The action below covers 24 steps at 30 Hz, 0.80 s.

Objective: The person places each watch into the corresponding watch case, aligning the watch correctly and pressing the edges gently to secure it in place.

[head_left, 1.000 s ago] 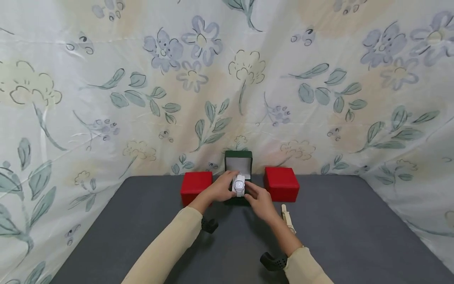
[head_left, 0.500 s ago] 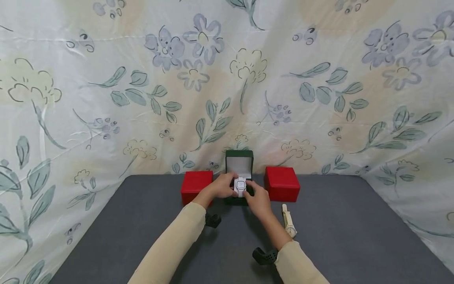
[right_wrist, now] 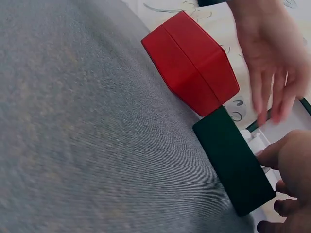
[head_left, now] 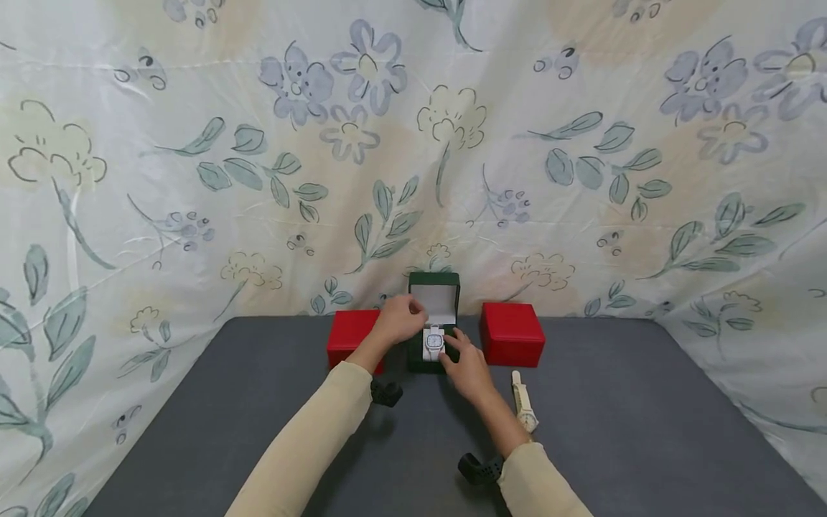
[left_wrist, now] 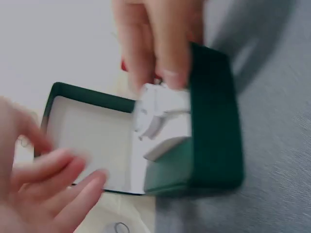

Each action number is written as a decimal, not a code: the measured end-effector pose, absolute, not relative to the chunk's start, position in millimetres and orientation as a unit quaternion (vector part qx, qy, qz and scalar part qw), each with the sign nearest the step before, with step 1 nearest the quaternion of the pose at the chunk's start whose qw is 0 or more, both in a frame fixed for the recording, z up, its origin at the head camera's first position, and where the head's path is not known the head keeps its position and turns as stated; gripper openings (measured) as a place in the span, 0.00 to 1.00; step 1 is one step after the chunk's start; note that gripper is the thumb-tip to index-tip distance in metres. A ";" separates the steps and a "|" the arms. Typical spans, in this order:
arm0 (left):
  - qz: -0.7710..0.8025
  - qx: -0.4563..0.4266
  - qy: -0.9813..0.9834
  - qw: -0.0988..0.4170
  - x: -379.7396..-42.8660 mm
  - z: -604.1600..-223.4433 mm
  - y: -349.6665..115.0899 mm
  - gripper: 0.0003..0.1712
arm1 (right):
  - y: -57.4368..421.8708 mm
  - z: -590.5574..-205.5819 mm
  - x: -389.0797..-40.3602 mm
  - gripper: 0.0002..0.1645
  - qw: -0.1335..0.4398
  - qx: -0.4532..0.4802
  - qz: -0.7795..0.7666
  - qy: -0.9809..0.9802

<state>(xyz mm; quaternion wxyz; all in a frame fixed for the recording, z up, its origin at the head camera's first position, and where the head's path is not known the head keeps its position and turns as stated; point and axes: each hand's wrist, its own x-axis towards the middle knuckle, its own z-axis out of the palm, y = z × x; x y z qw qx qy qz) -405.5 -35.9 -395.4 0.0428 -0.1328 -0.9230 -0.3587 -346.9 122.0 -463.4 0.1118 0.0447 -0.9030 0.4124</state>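
Observation:
A white wristwatch (head_left: 434,342) lies inside a dark green watch box (left_wrist: 216,121), on its pale insert. The box's lid (head_left: 433,277) stands raised at the back, its light lining showing. My right hand (head_left: 468,365) grips the watch at its right side, thumb and fingertips at the strap and case. My left hand (head_left: 398,320) is off the watch, above the box's left side, fingers loosely bent and holding nothing. In the left wrist view that same left hand (left_wrist: 46,189) is blurred in front of the lid.
One red box (head_left: 352,330) stands left of the green box, partly behind my left forearm; another red box (head_left: 513,334) stands to the right. A cream wristwatch (head_left: 524,403) lies on the dark grey tabletop (head_left: 614,431) beside my right forearm. A floral cloth (head_left: 581,215) hangs behind.
The white watch has gone down into the green box from between both hands. My left hand has let go and moved up and left; my right hand remains at the watch.

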 end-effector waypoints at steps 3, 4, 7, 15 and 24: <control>-0.424 -0.061 -0.896 0.115 -409.8 -387.9 -34.6 0.14 | 121.0 -469.1 -345.1 0.27 0.124 0.042 0.433 -0.892; -0.434 -0.045 -0.890 0.130 -411.7 -385.8 -33.8 0.16 | 120.9 -471.1 -344.6 0.26 0.127 0.043 0.439 -0.888; -0.451 -0.019 -0.881 0.143 -419.4 -380.2 -30.6 0.25 | 121.3 -475.3 -343.9 0.26 0.136 0.039 0.461 -0.876; -0.452 -0.031 -0.885 0.107 -434.8 -378.9 -27.7 0.28 | 120.1 -475.9 -345.8 0.35 0.126 0.007 0.470 -0.874; -0.540 -0.053 -0.832 0.119 -412.0 -401.9 -23.0 0.27 | 129.8 -472.1 -350.3 0.42 0.068 0.008 0.537 -0.841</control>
